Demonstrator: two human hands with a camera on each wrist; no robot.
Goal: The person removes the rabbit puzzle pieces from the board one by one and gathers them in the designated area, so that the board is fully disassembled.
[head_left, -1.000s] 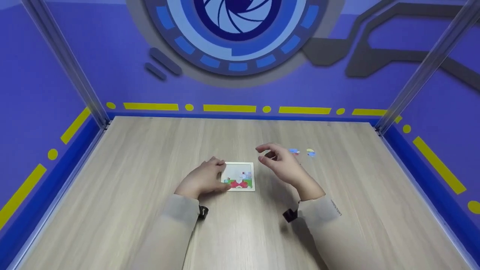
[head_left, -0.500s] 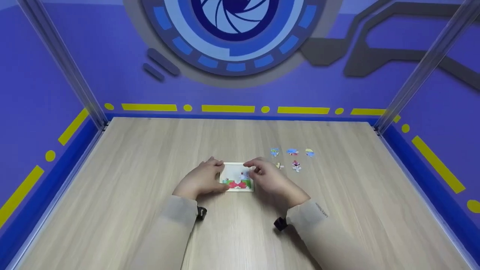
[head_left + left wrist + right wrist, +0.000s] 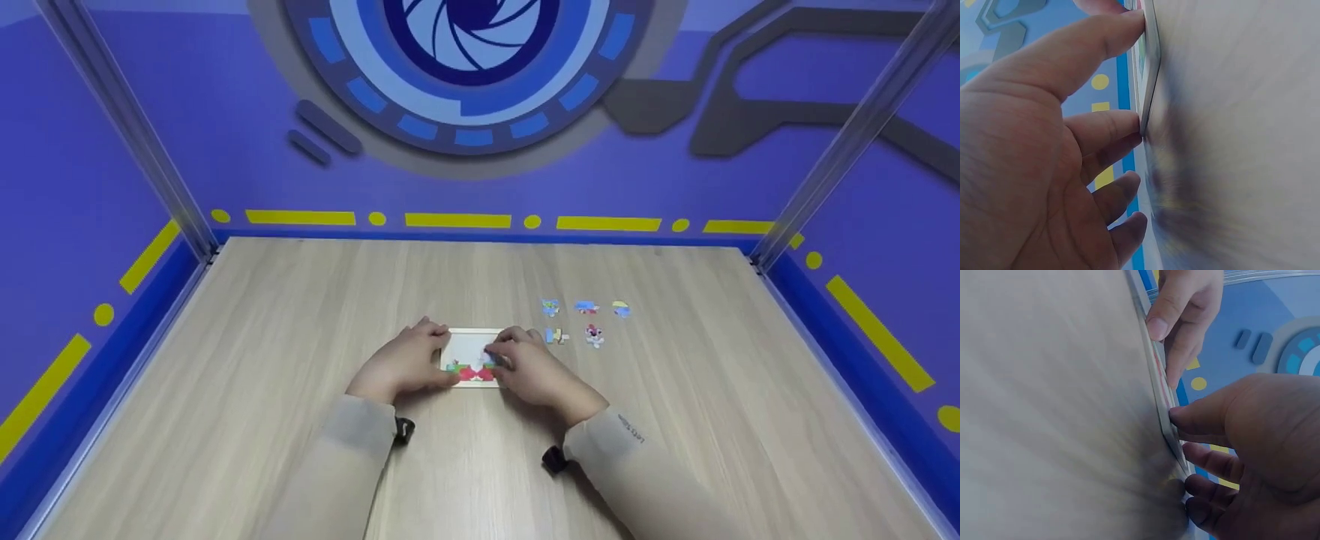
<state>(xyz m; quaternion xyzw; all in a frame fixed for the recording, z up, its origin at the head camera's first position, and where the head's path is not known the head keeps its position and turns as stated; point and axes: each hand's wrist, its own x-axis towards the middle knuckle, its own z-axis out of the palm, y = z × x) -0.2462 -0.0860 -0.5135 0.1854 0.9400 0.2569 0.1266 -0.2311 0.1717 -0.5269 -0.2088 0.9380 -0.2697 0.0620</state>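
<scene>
Puzzle tray (image 3: 466, 346) in place near the middle, the scene is ringed by blue-violet wall panels (image 3: 187, 150); only the head view shows the far one's round emblem (image 3: 472, 112) at length, while the right wrist view catches just a slice of it. Below spreads the wood-grained surface (image 3: 262, 375), on which the tray lies flat. Beige sleeves (image 3: 326, 457) reach in from the near side, lettering visible on the right cuff. The left hand (image 3: 401, 361) holds the tray's left side, thumb at the near edge and index finger at the far corner; the left wrist view adds that its last two fingers hang apart, off the tray. The right hand (image 3: 536, 373) bends over the tray's right side, fingertips at a bluish piece (image 3: 490, 359); whether they pinch it or merely touch it I cannot tell. From the right wrist, the tray appears edge-on, both thumbs along one side, the right hand's other fingers spread past the corner. Inside, the head view shows red and green printed pieces (image 3: 472, 373) along the near strip, the rest pale. Black wrist devices (image 3: 405, 431) sit below the cuffs. Smallest are five loose pieces (image 3: 594, 335), near the tray, beyond the right hand: three in the farther row, two in the nearer.
</scene>
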